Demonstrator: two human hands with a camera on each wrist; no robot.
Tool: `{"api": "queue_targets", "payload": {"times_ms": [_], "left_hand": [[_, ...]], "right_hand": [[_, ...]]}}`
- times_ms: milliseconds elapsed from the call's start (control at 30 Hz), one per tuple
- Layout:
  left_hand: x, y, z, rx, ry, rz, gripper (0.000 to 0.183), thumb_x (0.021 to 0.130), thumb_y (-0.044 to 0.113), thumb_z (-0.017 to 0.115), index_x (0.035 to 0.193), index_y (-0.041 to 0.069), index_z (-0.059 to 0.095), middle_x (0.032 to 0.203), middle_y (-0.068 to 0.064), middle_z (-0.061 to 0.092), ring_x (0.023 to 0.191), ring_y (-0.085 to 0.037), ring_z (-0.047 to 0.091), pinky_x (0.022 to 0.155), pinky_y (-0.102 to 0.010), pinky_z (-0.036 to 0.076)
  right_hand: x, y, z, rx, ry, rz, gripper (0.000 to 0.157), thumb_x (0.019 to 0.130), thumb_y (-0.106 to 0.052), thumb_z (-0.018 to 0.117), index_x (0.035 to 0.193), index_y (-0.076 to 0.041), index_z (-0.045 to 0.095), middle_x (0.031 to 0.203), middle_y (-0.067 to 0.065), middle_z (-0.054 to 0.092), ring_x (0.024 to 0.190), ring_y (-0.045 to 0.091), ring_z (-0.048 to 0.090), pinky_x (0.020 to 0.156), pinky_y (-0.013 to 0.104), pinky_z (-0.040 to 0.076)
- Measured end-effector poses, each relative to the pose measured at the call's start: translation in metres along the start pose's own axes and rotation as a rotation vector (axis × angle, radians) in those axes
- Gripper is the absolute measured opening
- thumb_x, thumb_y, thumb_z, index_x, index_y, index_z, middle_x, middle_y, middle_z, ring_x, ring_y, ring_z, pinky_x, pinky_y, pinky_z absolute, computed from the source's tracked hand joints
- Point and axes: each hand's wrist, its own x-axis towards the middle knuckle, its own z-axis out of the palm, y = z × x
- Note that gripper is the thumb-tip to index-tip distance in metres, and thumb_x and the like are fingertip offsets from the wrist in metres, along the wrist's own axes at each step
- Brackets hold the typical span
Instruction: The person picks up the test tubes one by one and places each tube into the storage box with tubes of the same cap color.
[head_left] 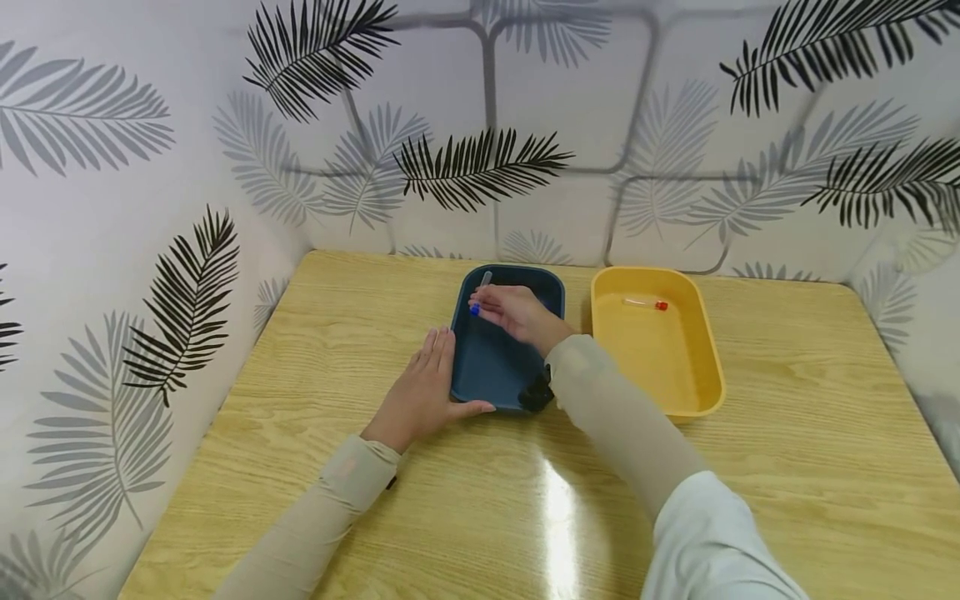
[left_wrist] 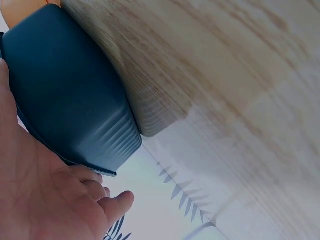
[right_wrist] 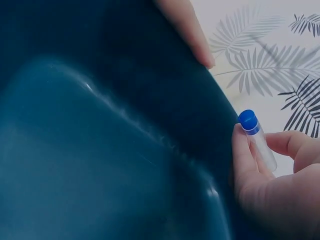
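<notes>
My right hand [head_left: 517,312] pinches a clear capped tube [right_wrist: 261,145] between thumb and fingers, above the far left part of a dark blue bin [head_left: 487,367]. In the right wrist view the tube's blue cap [right_wrist: 247,120] points up and away from the palm. My left hand [head_left: 422,392] rests against the left side of that bin. Its fingers lie straight along the rim, and the thumb reaches along the front edge. From the left wrist, the bin's outer wall [left_wrist: 70,85] shows with the left palm beside it.
A yellow bin [head_left: 711,358] stands right of the blue one, holding a clear tube with a red cap [head_left: 661,306]. Both bins sit on a wood-grain table [head_left: 330,333] toward its far edge. A leaf-patterned backdrop [head_left: 540,200] rises behind the table.
</notes>
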Motion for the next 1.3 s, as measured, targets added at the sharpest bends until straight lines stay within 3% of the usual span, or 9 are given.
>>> {"api": "queue_targets", "payload": {"times_ms": [367,733,1300], "left_hand": [[0.0,-0.002,0.003,0.001,-0.007,0.0,0.121,0.068,0.088,0.031,0.148,0.002,0.002,0.154,-0.014,0.002,0.141,-0.024,-0.004,0.111,-0.04,0.014],[0.0,-0.001,0.003,-0.01,-0.003,-0.003,0.122,0.068,0.088,0.032,0.148,0.001,0.002,0.154,-0.015,0.004,0.141,-0.024,-0.003,0.111,-0.041,0.015],[0.0,-0.001,0.003,0.004,0.002,0.011,0.122,0.069,0.088,0.03,0.148,0.0,0.003,0.154,-0.016,0.004,0.141,-0.026,-0.002,0.111,-0.041,0.014]], "right_hand": [[0.016,0.012,-0.003,-0.016,0.036,0.051,0.03,0.093,-0.004,0.054,0.121,0.007,0.056,0.119,0.019,0.059,0.11,0.024,0.057,0.087,0.03,0.048],[0.021,0.018,-0.006,-0.082,0.007,0.066,0.028,0.093,-0.006,0.056,0.118,0.007,0.057,0.104,0.014,0.063,0.093,0.019,0.062,0.085,0.031,0.05],[0.021,0.02,-0.007,-0.148,-0.004,0.061,0.032,0.094,-0.007,0.055,0.123,0.008,0.055,0.11,0.016,0.061,0.104,0.023,0.059,0.088,0.032,0.048]]}}
